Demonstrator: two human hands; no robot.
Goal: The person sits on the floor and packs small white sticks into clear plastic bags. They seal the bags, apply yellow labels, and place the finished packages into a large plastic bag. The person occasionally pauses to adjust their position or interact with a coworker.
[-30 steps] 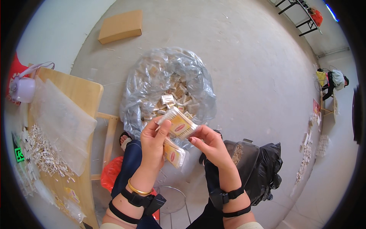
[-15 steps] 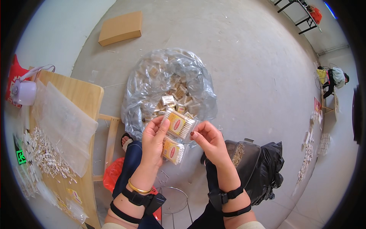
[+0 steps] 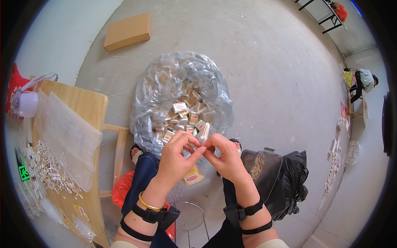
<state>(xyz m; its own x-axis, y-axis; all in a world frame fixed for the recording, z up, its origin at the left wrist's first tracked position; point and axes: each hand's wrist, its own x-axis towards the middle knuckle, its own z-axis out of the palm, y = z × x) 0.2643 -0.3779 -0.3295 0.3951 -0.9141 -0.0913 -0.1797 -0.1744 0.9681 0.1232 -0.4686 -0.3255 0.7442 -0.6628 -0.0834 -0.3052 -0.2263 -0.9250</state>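
In front of my body, my left hand and my right hand meet, fingertips pinched together at the near end of a small clear pack of cotton swabs. The pack stands tilted up, nearly edge-on. A second pack of cotton swabs, with a yellow card, shows below my left hand; whether those fingers hold it too is hidden. Just beyond my hands, a large clear plastic bag lies gaping on the floor, with many swab packs piled inside.
At left stands a wooden table with loose cotton swabs, plastic sheets and a lilac container. A grey bin and black bag sit at right. A cardboard box lies farther off; another person is far right.
The upper pack has turned from face-on to edge-on. My hands have come together at its near end, the right moving left. The second pack now hangs or lies lower, partly covered.
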